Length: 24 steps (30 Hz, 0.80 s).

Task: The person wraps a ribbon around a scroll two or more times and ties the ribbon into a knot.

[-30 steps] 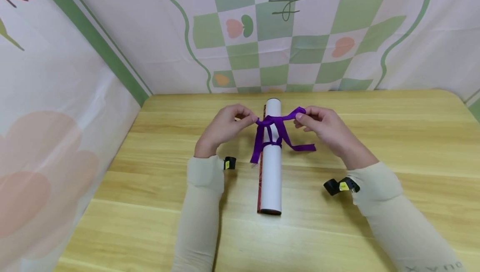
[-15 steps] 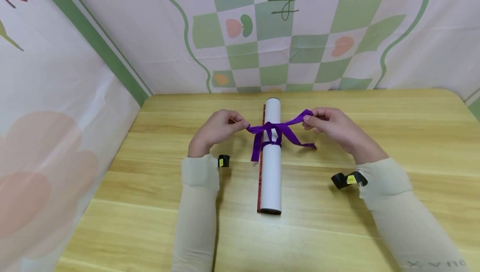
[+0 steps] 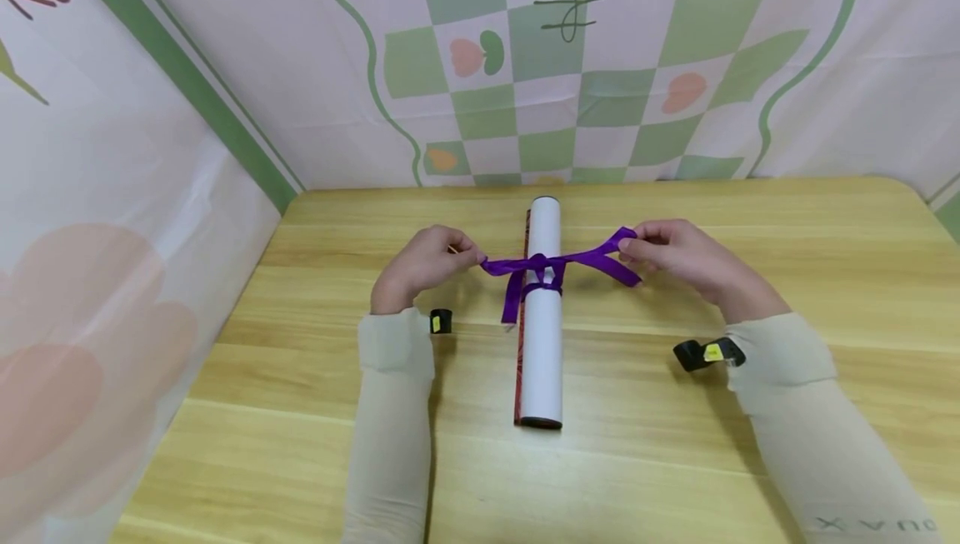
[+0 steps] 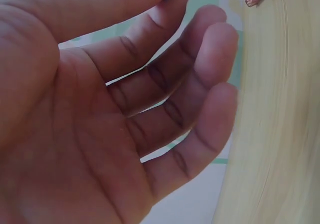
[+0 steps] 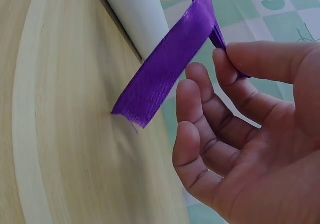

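A white rolled paper scroll (image 3: pixel 542 361) with a dark red patterned edge along its left side lies lengthwise on the table. Around its upper half goes a purple ribbon (image 3: pixel 512 298), with a knot on top and loose tails to both sides. My left hand (image 3: pixel 427 265) pinches the ribbon between thumb and index finger left of the scroll; a bit of purple shows at those fingertips in the left wrist view. On the other side, my right hand (image 3: pixel 686 257) pinches a ribbon loop, and a frayed ribbon tail (image 5: pixel 162 66) hangs beside its fingers. The ribbon is drawn nearly straight between both hands.
The wooden table (image 3: pixel 285 411) ends at the back against a green-and-white checkered cloth (image 3: pixel 547 69). A printed cloth (image 3: pixel 90 236) hangs on the left. Black wrist cameras (image 3: pixel 441 321) sit at both cuffs.
Both hands have moved apart, the left leftward and the right rightward, and slightly nearer. The ribbon has tightened and its knot has come down closer to the band around the scroll.
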{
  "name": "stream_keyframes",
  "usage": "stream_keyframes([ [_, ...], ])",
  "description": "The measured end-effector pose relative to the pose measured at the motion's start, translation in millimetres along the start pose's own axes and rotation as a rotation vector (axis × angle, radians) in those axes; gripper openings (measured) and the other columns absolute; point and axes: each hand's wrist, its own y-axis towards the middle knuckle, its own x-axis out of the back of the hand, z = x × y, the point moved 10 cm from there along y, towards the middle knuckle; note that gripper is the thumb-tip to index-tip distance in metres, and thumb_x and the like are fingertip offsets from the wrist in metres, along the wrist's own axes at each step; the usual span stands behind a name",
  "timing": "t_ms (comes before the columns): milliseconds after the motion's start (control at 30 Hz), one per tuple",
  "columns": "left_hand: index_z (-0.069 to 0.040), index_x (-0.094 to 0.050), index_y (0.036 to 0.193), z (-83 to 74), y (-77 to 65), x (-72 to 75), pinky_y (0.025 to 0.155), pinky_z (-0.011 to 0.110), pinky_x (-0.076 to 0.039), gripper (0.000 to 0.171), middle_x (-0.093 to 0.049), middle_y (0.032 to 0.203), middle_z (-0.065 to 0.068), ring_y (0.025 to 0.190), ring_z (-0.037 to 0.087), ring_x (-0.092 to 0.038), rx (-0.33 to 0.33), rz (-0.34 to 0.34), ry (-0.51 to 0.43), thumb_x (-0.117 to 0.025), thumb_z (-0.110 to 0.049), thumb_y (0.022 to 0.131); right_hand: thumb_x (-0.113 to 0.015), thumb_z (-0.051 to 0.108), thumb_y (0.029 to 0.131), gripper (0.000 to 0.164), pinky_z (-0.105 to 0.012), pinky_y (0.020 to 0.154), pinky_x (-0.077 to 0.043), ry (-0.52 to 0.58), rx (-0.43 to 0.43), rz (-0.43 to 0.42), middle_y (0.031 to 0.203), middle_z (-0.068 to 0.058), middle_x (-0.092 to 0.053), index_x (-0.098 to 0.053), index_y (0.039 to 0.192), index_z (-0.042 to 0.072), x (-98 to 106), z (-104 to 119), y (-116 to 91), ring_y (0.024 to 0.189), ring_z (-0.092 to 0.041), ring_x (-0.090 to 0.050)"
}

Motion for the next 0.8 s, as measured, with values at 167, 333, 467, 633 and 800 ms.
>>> stream_keyframes([
  [167,-0.007,-0.07,0.1,8.3,-2.1,-0.9,0.086,0.036,-0.045,0.031,-0.066,0.108,-0.002,0.096,0.017,-0.055,0.046,0.032,0.008,-0.055,-0.033,0.094,-0.054,0.04,0.095,0.045,-0.037,0.077,-0.049,-0.008,-0.004,0.021,0.103,-0.009,-0.064,-0.057,0.106,-0.003,1,-6,0,0.09,-0.023,-0.057],
  [333,-0.01,-0.07,0.103,16.5,-4.2,-2.0,0.086,0.037,-0.046,0.029,-0.067,0.11,0.005,0.096,0.018,-0.056,0.098,0.064,0.032,-0.056,-0.034,0.094,-0.053,0.04,0.095,0.044,-0.037,0.078,-0.047,-0.038,-0.021,0.037,0.104,-0.009,-0.064,-0.059,0.109,-0.002,1,-13,0,0.09,-0.024,-0.056],
  [467,-0.011,-0.071,0.103,21.0,-4.9,-2.3,0.087,0.037,-0.046,0.028,-0.067,0.11,0.006,0.096,0.018,-0.056,0.118,0.073,0.034,-0.056,-0.033,0.094,-0.053,0.041,0.095,0.044,-0.037,0.078,-0.046,-0.058,-0.034,0.046,0.103,-0.01,-0.064,-0.059,0.106,-0.001,2,-17,0,0.091,-0.025,-0.055],
  [633,-0.014,-0.071,0.099,26.4,-6.2,-1.8,0.084,0.036,-0.046,0.025,-0.066,0.106,0.001,0.096,0.017,-0.054,0.149,0.066,0.037,-0.057,-0.033,0.093,-0.054,0.039,0.095,0.041,-0.036,0.077,-0.047,-0.056,-0.042,0.067,0.099,-0.01,-0.064,-0.057,0.102,-0.002,2,-22,0,0.09,-0.026,-0.056],
  [800,-0.015,-0.072,0.097,29.1,-6.5,-2.1,0.08,0.036,-0.044,0.022,-0.066,0.105,0.002,0.092,0.018,-0.052,0.166,0.071,0.046,-0.058,-0.032,0.092,-0.055,0.04,0.094,0.041,-0.036,0.075,-0.046,-0.059,-0.035,0.081,0.095,-0.008,-0.064,-0.057,0.099,-0.001,2,-23,-1,0.087,-0.024,-0.055],
])
